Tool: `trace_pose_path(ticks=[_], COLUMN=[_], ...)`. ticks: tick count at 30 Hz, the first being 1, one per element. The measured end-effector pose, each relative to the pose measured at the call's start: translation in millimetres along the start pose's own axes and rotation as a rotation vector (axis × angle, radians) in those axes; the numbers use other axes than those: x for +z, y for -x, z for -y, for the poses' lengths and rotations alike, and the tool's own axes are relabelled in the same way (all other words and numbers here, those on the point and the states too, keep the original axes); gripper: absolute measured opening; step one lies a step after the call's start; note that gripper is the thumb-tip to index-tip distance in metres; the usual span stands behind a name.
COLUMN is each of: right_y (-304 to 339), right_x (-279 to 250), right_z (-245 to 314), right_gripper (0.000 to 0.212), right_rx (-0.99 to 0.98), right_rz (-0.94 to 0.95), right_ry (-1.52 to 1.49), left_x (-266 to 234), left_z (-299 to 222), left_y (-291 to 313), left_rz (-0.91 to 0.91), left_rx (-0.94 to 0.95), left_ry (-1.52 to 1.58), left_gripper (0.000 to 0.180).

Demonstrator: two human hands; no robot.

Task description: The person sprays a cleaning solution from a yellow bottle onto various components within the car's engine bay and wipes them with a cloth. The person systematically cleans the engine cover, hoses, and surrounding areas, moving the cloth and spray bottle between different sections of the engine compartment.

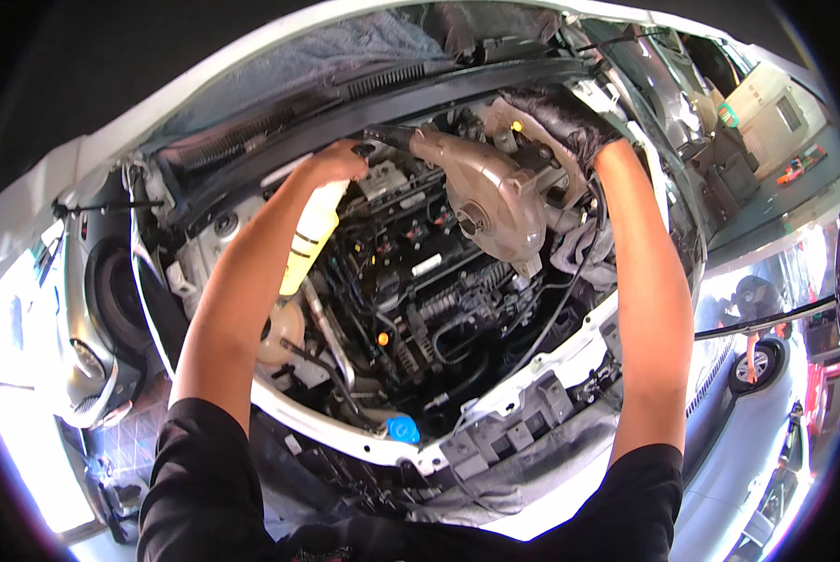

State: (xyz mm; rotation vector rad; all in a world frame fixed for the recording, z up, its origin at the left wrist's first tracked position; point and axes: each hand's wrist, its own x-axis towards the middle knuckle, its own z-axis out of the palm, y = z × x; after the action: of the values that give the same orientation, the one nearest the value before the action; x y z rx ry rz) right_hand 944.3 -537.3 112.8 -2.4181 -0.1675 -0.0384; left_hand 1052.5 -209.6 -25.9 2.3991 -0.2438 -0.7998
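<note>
My left hand (343,162) is closed around the upper part of a yellow spray bottle (313,232) with dark bands. The bottle hangs over the left side of the engine bay, its black spray head pointing toward the engine. My right hand (611,155) reaches to the far right of the bay, against a crumpled black cloth-like piece (562,119). That dark material hides its fingers, so its grip does not show. Between my hands, a dusty brown air-intake housing (495,199) sits tilted above the black engine (424,267).
Around the bay runs the white car body's front frame (345,431). A blue cap (403,429) sits at the front, near a pale plastic reservoir (282,332). A grey cloth (584,253) lies at the right. Other cars stand on both sides, and a person (755,298) is at the right.
</note>
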Motion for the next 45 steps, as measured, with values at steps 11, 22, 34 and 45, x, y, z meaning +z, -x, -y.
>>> trace_pose_path(ticks=[11, 22, 34, 45], right_y=[16, -25, -38, -4], right_x=[-11, 31, 57, 53], right_z=[-22, -50, -70, 0], right_gripper=[0.037, 0.046, 0.039, 0.033], right_rx=[0.109, -0.007, -0.088, 0.38], right_rz=[0.17, 0.222, 0.268, 0.403], right_ry=[0.304, 0.276, 0.212, 0.334], left_x=[53, 93, 107, 121], left_z=[63, 94, 109, 102], left_y=[17, -63, -106, -62], left_rz=[-0.074, -0.264, -0.212, -0.089], left_rx=[-0.229, -0.206, -0.13, -0.298], left_ry=[0.105, 0.155, 0.268, 0.075], left_gripper=[0.092, 0.022, 0.018, 0.032])
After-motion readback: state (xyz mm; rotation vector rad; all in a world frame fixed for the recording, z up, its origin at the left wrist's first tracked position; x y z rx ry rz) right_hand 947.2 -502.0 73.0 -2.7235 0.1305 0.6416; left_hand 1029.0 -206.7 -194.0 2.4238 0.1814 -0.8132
